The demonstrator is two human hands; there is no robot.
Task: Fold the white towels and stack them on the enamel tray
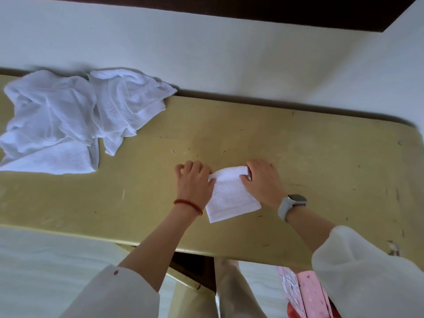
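Observation:
A small folded white towel [230, 196] lies on the yellow-green table [309, 157], a little right of centre. My left hand [195, 180] grips its far left corner, fingers curled over the edge. My right hand [261, 180] pinches its far right corner. Both hands hold the far edge of the towel, with its near part flat on the table. A loose heap of unfolded white towels [68, 115] lies at the table's far left. No enamel tray is in view.
A pale wall [206, 42] runs right behind the table's far edge. A pink patterned box [307, 292] sits below the table's near edge at the right. White bedding [46, 271] lies at the lower left.

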